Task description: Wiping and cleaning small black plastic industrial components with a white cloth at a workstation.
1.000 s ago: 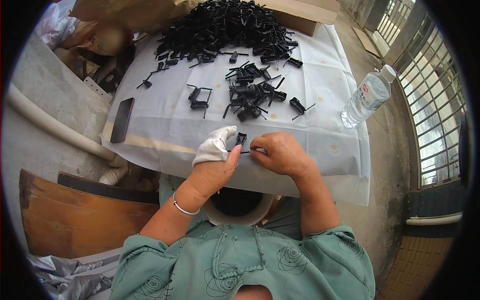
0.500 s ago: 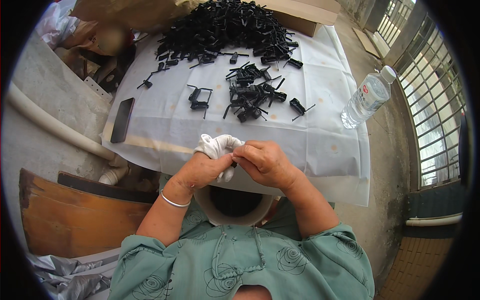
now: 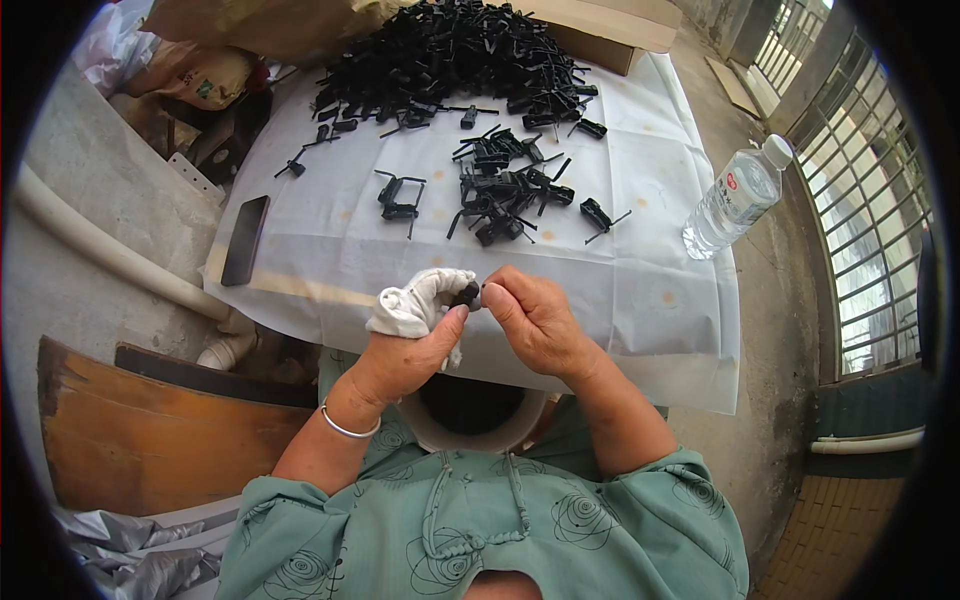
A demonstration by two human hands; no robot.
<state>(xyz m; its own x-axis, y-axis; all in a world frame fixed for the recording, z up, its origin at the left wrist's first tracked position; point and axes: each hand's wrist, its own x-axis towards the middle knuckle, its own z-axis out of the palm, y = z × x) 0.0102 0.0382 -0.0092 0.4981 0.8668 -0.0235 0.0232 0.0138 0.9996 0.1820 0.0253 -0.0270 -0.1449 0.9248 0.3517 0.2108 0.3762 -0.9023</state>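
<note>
Near the table's front edge, my left hand point(image 3: 400, 352) has white cloth point(image 3: 408, 306) around its fingers, with the thumb bare. Thumb and cloth-covered fingers grip a small black plastic part point(image 3: 466, 296). Right beside it, my right hand point(image 3: 535, 318) is closed in a pinch, its fingertips at the part's right end. A tiny dark bit shows at those fingertips, too small to name. Beyond the hands lies a small cluster of black plastic parts with thin arms point(image 3: 500, 190). One such part point(image 3: 398, 197) lies left of the cluster, another point(image 3: 600, 215) to its right.
A large heap of black parts point(image 3: 450, 60) covers the table's far side, beside a cardboard box point(image 3: 600, 30). A phone point(image 3: 245, 240) lies on the left of the white-covered table point(image 3: 330, 240). At the right stands a water bottle point(image 3: 738, 195). Below my hands is a round bucket point(image 3: 520, 435).
My hands have drawn slightly apart, and the black part now shows between them. The left hand and its cloth have shifted a little to the left.
</note>
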